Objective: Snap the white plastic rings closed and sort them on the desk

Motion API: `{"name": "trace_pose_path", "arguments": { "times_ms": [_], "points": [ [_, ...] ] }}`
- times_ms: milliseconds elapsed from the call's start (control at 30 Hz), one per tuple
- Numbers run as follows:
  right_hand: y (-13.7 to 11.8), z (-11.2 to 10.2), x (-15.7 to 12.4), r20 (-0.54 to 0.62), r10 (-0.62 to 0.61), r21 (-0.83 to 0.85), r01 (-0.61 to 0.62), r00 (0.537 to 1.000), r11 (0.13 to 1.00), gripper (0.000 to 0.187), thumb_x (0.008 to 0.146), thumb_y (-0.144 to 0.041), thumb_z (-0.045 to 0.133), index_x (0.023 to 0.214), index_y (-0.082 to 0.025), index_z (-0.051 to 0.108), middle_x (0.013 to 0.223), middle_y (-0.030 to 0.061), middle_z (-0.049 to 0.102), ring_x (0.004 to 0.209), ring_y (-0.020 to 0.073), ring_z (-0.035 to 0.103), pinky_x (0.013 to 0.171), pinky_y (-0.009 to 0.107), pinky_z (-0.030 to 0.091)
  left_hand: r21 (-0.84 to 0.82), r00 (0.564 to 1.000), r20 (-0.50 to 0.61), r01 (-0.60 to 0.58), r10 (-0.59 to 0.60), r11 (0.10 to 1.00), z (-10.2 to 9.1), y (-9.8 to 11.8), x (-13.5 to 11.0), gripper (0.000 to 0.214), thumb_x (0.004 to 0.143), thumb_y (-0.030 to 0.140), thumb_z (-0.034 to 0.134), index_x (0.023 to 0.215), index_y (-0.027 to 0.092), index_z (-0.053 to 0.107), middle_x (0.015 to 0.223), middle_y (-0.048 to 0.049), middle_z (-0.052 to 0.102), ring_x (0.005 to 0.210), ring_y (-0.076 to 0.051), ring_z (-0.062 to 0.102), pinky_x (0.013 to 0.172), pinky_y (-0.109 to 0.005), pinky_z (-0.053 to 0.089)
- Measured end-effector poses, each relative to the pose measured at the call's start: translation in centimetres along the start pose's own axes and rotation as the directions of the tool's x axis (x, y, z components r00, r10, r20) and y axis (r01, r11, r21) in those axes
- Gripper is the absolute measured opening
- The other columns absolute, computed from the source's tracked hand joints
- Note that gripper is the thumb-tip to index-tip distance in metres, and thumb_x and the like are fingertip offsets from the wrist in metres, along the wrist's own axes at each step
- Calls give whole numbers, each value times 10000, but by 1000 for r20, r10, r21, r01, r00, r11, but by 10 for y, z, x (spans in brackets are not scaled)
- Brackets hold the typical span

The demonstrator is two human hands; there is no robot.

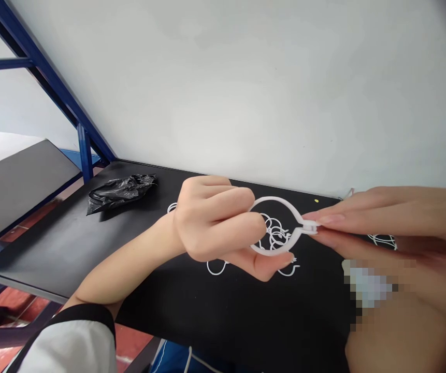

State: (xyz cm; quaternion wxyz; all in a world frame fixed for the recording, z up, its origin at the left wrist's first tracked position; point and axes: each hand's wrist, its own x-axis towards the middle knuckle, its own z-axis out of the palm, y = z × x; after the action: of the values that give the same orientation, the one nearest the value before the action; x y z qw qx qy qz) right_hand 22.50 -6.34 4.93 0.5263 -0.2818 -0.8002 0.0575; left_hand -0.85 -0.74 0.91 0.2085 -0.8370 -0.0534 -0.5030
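Observation:
A white plastic snap ring (275, 199), like a shower curtain ring, is held up between my two hands above the black table. My left hand (218, 217) is closed around its left side, fingers curled and thumb below. My right hand (386, 217) comes in from the right and pinches the narrow clasp ends between thumb and fingers. The two clasp ends lie against each other. Behind the held ring, several loose white rings (279, 237) lie in a heap on the table, partly hidden by my left hand.
A crumpled black plastic bag (124, 192) lies at the back left of the black table (160, 316). More white rings (383, 241) show behind my right hand. Blue metal framing (52, 85) stands at the left, and a pale wall (223, 93) rises behind.

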Motion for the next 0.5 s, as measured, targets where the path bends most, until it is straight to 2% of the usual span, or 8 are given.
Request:
{"name": "trace_pose_path", "arguments": {
  "times_ms": [100, 167, 233, 400, 500],
  "points": [
    [0, -7, -6, 143, 9, -112, 7, 990, 994, 226, 751, -207, 781, 942, -326, 760, 872, -1, 752, 730, 175, 716, 654, 295, 630, -3, 998, -40, -43, 43, 999, 1, -2, 0, 475, 745, 436, 728, 489, 200, 406, 462, 53, 322, 404, -73, 294, 370, -259, 324],
    [0, -12, -8, 281, 32, -192, 24, 959, 981, 222, 780, -209, 760, 986, -295, 763, 983, 15, 754, 796, 165, 724, 740, 266, 629, 17, 998, -37, -56, 57, 998, 2, -3, -1, 481, 741, 450, 732, 493, 202, 404, 461, 56, 322, 400, -72, 299, 371, -251, 327],
    [0, -16, -8, 368, 38, -228, 51, 929, 972, 230, 805, -216, 742, 1026, -275, 759, 1052, 20, 746, 833, 149, 725, 776, 229, 620, 43, 999, 0, -33, 33, 999, 2, -3, -2, 491, 762, 486, 704, 503, 204, 396, 465, 54, 311, 399, -74, 299, 378, -246, 321],
    [0, -13, -7, 318, 41, -233, 36, 947, 972, 189, 811, -238, 740, 995, -271, 766, 1037, 6, 750, 844, 143, 723, 780, 218, 622, 92, 979, 164, 107, -121, 990, 1, 0, -1, 576, 776, 665, 603, 504, 212, 375, 465, 49, 247, 389, -86, 276, 383, -263, 311],
    [0, -13, -6, 364, 10, -203, 70, 931, 977, 219, 810, -235, 739, 1026, -268, 757, 1056, 4, 747, 833, 152, 728, 774, 231, 634, 84, 974, 192, 110, -124, 990, 0, 1, 1, 612, 784, 704, 560, 482, 213, 357, 452, 44, 231, 383, -92, 261, 373, -274, 302]
  ]
}}
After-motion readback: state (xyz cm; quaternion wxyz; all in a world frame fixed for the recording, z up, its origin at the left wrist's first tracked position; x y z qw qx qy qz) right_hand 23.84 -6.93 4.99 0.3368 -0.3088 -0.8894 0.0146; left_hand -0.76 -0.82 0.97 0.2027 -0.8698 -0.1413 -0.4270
